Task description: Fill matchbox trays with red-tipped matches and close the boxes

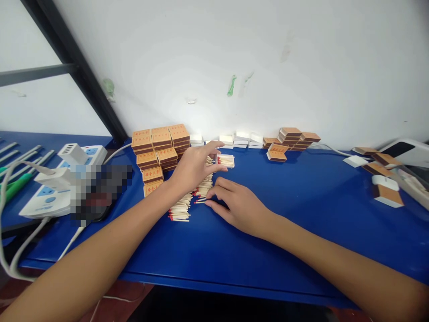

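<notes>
My left hand (196, 167) grips a small white matchbox tray (226, 161) by its edges, thumb on the near side and fingers on the far side. Red-headed matches lie inside the tray. Closer to me, my right hand (239, 203) pinches a few matches (201, 201) between thumb and fingertips, just above or on the blue table. A long heap of loose matches (181, 208) spreads below and beside my left hand, which hides part of it. Left of the heap stand stacked orange matchboxes (157, 155) in stepped rows.
White matchbox trays (241, 139) line the wall, with more matchboxes (291, 138) to their right. Several loose boxes (387, 195) lie far right. A power strip (63, 183) with cables and a dark, pixelated phone (103, 192) occupy the left of the blue table (301, 214).
</notes>
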A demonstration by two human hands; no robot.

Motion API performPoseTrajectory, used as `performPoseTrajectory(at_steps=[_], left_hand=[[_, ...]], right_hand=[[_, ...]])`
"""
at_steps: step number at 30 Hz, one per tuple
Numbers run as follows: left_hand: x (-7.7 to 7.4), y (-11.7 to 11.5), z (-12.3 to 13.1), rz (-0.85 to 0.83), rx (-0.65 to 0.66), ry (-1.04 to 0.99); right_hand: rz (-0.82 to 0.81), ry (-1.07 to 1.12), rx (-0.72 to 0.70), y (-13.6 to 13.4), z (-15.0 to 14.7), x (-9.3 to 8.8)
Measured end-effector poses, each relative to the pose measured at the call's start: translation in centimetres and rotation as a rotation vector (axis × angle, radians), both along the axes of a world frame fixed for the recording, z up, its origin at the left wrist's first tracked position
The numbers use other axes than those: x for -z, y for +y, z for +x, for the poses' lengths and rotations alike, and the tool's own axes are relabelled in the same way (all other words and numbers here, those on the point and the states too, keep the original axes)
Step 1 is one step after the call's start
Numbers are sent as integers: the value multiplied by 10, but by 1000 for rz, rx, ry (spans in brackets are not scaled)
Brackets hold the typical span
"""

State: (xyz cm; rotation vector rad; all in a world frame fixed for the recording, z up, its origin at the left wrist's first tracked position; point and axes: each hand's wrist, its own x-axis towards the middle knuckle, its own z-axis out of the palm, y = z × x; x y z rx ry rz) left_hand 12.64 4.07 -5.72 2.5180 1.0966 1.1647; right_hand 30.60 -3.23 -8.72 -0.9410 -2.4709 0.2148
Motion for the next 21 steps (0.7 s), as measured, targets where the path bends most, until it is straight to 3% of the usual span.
performPoseTrajectory(at_steps=[8, 12, 18, 21], left_hand=[[-1, 0, 0, -7, -2, 17], [-1, 1, -1, 7, -3, 12], [-2, -1, -1, -20, 22, 4], [-2, -5, 3, -17, 63, -9]], right_hand=[[-85, -51, 17, 0, -2, -3], [-16, -55, 24, 2, 6, -10], [224, 89, 325, 24, 38, -25], [270, 102, 421, 35, 47, -25]])
